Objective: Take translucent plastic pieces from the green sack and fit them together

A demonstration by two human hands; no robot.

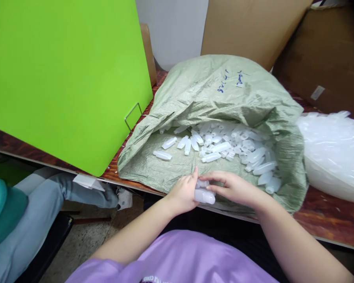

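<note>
At the table's front edge my two hands meet around a few small translucent white plastic bottles (204, 196). My left hand (185, 193) is closed on the bottles from the left, its palm partly hidden. On the other side, the fingers of my right hand (228, 187) are bent against the same bottles and grip them. Just beyond my hands lies the open mouth of a pale green woven sack (224, 94). Many more such bottles (221, 147) are heaped inside it, with several loose ones at the left of the opening.
A bright green panel (67, 78) with a wire handle stands at the left. A clear bag of white pieces (336, 153) sits right of the sack. Cardboard boxes (327, 59) stand behind. At lower left are a seated person's legs (44, 212) and a teal tub (6, 216).
</note>
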